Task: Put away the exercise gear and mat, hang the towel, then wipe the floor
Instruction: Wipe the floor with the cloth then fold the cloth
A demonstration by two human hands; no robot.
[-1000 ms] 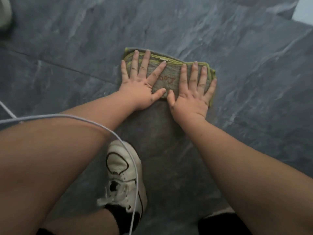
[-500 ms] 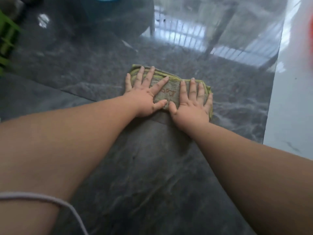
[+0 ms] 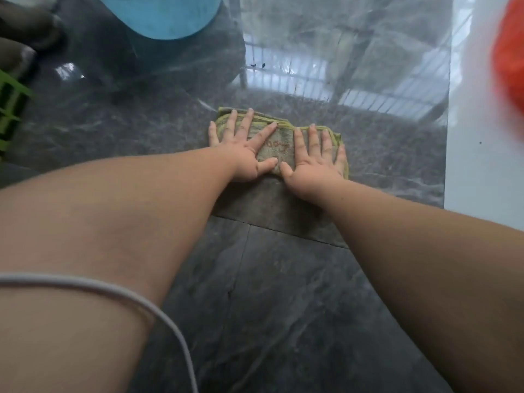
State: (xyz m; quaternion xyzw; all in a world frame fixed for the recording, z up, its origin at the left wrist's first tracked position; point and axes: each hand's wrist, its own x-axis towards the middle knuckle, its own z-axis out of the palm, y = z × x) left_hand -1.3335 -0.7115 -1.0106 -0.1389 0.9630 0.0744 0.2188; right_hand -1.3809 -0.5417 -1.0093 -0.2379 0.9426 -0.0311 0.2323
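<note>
Since a second ago the cloth (image 3: 279, 147) has slid forward across the floor (image 3: 283, 293), away from me, and my white shoe has dropped out of the shot while a blue tub (image 3: 161, 17) has come in at the top.

Head cam: both of my hands are flat on the folded grey-green cloth, side by side, thumbs almost touching. Left hand (image 3: 245, 153) has its fingers spread wide, pinky hanging off the left edge onto the tile. Right hand (image 3: 313, 163) is pressed down with fingers straight, not gripping anything. The cloth sits on dark marble-look tile with a shiny reflection just beyond it. Green crate thing (image 3: 10, 109) at far left, I think, it's blurry. White cable (image 3: 147, 306) drapes over my left arm.
</note>
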